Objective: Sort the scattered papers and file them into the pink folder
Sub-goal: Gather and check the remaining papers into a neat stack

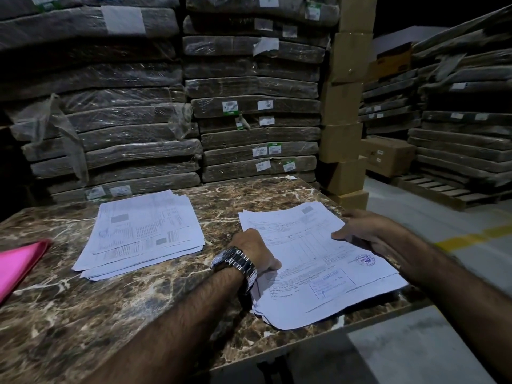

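Papers (310, 245) first: where do they lie, and who has them?

Two piles on the brown veined table (110, 314). The right stack (329, 289) sits between both hands, long side running away from the body and skewed a little. The left stack (141, 231) lies untouched beside it.

And the fingers?

The right hand (371, 231) pinches the far right edge, thumb flat on top, fingers under. The left hand (255, 250), with a steel watch (235, 263) on the wrist, rests its thumb on the near left edge. Its fingers bend down out of sight, so I cannot tell whether they grip.

Which way to the pink folder (19, 264)?

Far left, half out of view, past the left stack, so the left hand is nearer. It looks smooth and glossy. The sheets are thin, printed and stamped blue, with ragged edges that I think need squaring before filing.
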